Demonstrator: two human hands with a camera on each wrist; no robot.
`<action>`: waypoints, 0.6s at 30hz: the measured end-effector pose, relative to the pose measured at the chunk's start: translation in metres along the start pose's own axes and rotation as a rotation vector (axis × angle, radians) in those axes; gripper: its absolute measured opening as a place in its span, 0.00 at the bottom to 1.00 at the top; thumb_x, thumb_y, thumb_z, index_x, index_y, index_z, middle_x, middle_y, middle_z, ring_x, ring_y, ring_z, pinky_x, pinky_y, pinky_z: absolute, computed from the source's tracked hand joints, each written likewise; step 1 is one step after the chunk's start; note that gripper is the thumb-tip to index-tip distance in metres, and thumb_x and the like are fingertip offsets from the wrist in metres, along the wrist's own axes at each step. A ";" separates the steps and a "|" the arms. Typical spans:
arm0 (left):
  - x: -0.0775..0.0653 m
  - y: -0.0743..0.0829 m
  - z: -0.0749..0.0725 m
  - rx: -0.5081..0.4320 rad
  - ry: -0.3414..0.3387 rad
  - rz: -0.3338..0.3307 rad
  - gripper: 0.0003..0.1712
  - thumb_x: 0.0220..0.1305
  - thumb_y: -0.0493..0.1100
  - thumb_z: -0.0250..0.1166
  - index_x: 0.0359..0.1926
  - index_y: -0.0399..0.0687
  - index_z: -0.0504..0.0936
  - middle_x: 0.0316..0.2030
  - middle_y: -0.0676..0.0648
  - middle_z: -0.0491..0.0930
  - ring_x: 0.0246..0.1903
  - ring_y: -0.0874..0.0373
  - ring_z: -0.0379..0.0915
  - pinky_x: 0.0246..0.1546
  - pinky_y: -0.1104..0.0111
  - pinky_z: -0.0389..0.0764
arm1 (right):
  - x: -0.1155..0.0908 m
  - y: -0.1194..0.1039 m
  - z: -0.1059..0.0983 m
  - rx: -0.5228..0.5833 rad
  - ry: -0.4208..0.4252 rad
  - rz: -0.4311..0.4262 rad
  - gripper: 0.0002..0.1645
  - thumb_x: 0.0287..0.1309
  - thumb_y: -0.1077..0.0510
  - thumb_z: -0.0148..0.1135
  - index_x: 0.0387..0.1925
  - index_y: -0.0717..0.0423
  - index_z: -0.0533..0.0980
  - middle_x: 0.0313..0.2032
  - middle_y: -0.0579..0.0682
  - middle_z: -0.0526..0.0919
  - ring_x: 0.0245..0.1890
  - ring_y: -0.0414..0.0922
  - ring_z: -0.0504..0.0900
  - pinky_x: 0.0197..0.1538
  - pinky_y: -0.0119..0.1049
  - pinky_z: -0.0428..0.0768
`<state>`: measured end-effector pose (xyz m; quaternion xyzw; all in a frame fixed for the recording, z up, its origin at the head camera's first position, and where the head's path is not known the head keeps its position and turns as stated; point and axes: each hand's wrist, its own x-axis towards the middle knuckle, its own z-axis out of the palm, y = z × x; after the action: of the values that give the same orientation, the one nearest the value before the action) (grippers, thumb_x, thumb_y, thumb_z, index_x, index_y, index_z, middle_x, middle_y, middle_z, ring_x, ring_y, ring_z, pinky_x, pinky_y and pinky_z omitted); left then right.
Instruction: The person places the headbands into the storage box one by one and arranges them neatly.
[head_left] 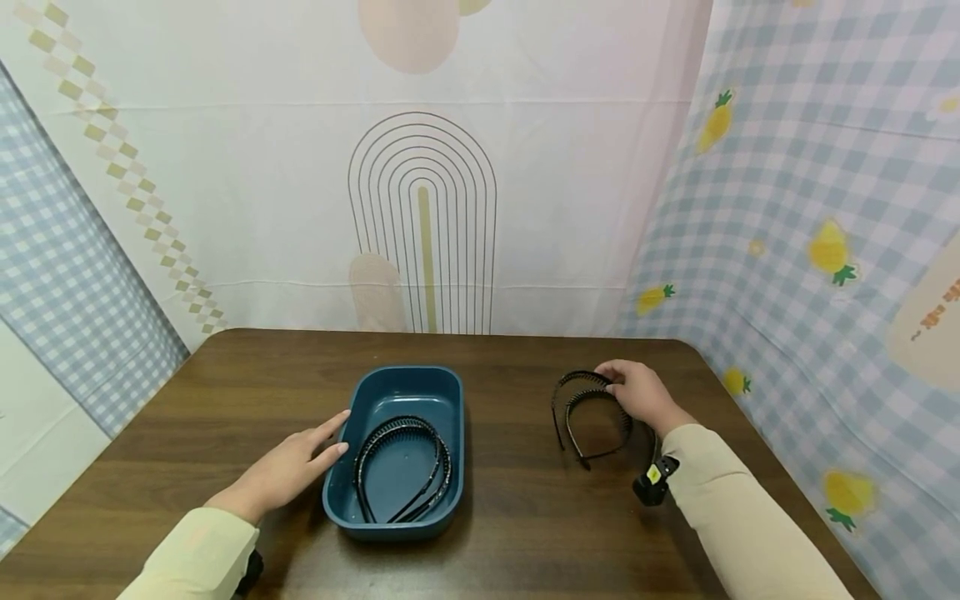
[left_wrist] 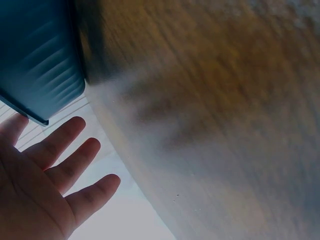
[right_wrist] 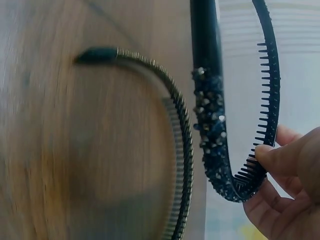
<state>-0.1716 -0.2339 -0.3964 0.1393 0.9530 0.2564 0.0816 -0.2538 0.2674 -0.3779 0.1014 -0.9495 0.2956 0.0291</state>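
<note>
My right hand [head_left: 639, 396] pinches a black toothed headband [right_wrist: 212, 125] between thumb and fingers; dark glittering stones cover its curve in the right wrist view. A second toothed headband [right_wrist: 186, 150], with a gold-toned edge and dark tip, lies on the table beside it. On the left, a blue plastic tub [head_left: 460, 442] holds several dark headbands [head_left: 408, 423] nested together. My left hand [head_left: 281, 472] is at the tub's left side, its fingers extended and fingertips right at the rim. The left wrist view shows those fingers spread, with nothing gripped.
The brown wooden table [head_left: 517, 517] has rounded far corners. A patterned white cloth [head_left: 562, 208] hangs behind it, and a blue checked cloth [head_left: 795, 333] hangs along the right side. A dark wrist device [head_left: 652, 483] is strapped to the right sleeve.
</note>
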 end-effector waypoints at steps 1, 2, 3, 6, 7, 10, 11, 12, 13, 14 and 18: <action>0.000 0.000 0.000 0.000 -0.001 -0.001 0.39 0.72 0.63 0.47 0.75 0.49 0.54 0.68 0.33 0.62 0.65 0.30 0.57 0.60 0.35 0.59 | 0.000 -0.002 0.001 0.011 0.002 -0.001 0.18 0.62 0.73 0.55 0.53 0.64 0.76 0.49 0.63 0.78 0.52 0.61 0.76 0.47 0.52 0.78; 0.000 0.000 0.000 0.001 -0.001 -0.001 0.39 0.72 0.63 0.47 0.75 0.49 0.54 0.68 0.33 0.62 0.65 0.30 0.57 0.60 0.35 0.59 | -0.001 -0.005 0.003 0.020 0.003 -0.002 0.18 0.62 0.73 0.55 0.53 0.64 0.76 0.49 0.63 0.78 0.52 0.61 0.77 0.48 0.52 0.78; 0.001 0.000 0.001 0.003 -0.001 -0.002 0.39 0.72 0.63 0.47 0.75 0.49 0.54 0.68 0.33 0.62 0.65 0.31 0.57 0.60 0.35 0.59 | -0.001 -0.008 0.004 0.028 0.004 -0.003 0.18 0.62 0.73 0.54 0.53 0.64 0.76 0.50 0.63 0.78 0.52 0.61 0.76 0.48 0.52 0.79; 0.001 -0.001 0.002 0.005 0.000 -0.005 0.40 0.71 0.63 0.48 0.75 0.49 0.54 0.68 0.33 0.62 0.65 0.31 0.57 0.60 0.35 0.59 | -0.002 -0.016 0.007 0.044 0.005 -0.014 0.18 0.62 0.73 0.55 0.53 0.64 0.76 0.50 0.63 0.78 0.52 0.60 0.77 0.49 0.51 0.79; 0.001 -0.001 0.002 0.005 0.000 -0.005 0.39 0.72 0.63 0.48 0.75 0.49 0.54 0.68 0.33 0.62 0.65 0.31 0.57 0.60 0.35 0.59 | -0.002 -0.019 0.008 0.044 0.006 -0.017 0.18 0.62 0.72 0.55 0.54 0.64 0.76 0.50 0.63 0.78 0.53 0.60 0.76 0.50 0.52 0.78; 0.001 -0.001 0.003 0.003 0.000 -0.010 0.39 0.72 0.63 0.49 0.75 0.49 0.54 0.68 0.33 0.62 0.65 0.31 0.57 0.60 0.35 0.59 | -0.001 -0.029 0.011 0.033 0.013 -0.028 0.18 0.63 0.72 0.55 0.54 0.63 0.76 0.52 0.62 0.78 0.54 0.60 0.76 0.51 0.53 0.77; 0.000 -0.001 0.003 0.002 0.000 -0.011 0.39 0.72 0.62 0.49 0.75 0.49 0.54 0.68 0.33 0.62 0.65 0.31 0.57 0.60 0.35 0.59 | -0.001 -0.032 0.012 0.030 0.014 -0.030 0.18 0.63 0.71 0.55 0.54 0.63 0.76 0.52 0.62 0.78 0.54 0.60 0.76 0.51 0.53 0.77; 0.000 -0.001 0.003 0.001 -0.001 -0.012 0.39 0.72 0.62 0.49 0.75 0.49 0.54 0.68 0.33 0.62 0.65 0.30 0.57 0.60 0.35 0.59 | 0.000 -0.035 0.013 0.027 0.015 -0.031 0.18 0.63 0.71 0.56 0.54 0.62 0.76 0.53 0.62 0.78 0.54 0.60 0.76 0.51 0.53 0.77; 0.000 -0.001 0.003 0.001 -0.001 -0.012 0.39 0.72 0.62 0.49 0.75 0.49 0.54 0.68 0.33 0.62 0.65 0.30 0.57 0.60 0.35 0.59 | 0.000 -0.038 0.014 0.024 0.017 -0.033 0.18 0.63 0.71 0.56 0.54 0.62 0.76 0.53 0.62 0.78 0.54 0.60 0.76 0.50 0.53 0.77; 0.000 -0.001 0.003 0.002 -0.001 -0.014 0.39 0.72 0.62 0.49 0.75 0.49 0.54 0.68 0.33 0.62 0.65 0.30 0.57 0.60 0.35 0.59 | 0.000 -0.041 0.015 0.027 0.018 -0.034 0.18 0.63 0.71 0.56 0.54 0.62 0.76 0.53 0.62 0.78 0.54 0.60 0.76 0.50 0.53 0.77; 0.000 -0.002 0.003 0.003 -0.002 -0.012 0.39 0.72 0.63 0.48 0.75 0.50 0.54 0.68 0.33 0.62 0.65 0.30 0.57 0.60 0.35 0.59 | 0.001 -0.053 0.022 0.050 0.018 -0.034 0.18 0.63 0.70 0.56 0.55 0.61 0.76 0.53 0.61 0.78 0.54 0.59 0.76 0.49 0.52 0.78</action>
<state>-0.1716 -0.2339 -0.3998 0.1340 0.9541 0.2541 0.0841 -0.2440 0.2123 -0.3666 0.1156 -0.9397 0.3194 0.0403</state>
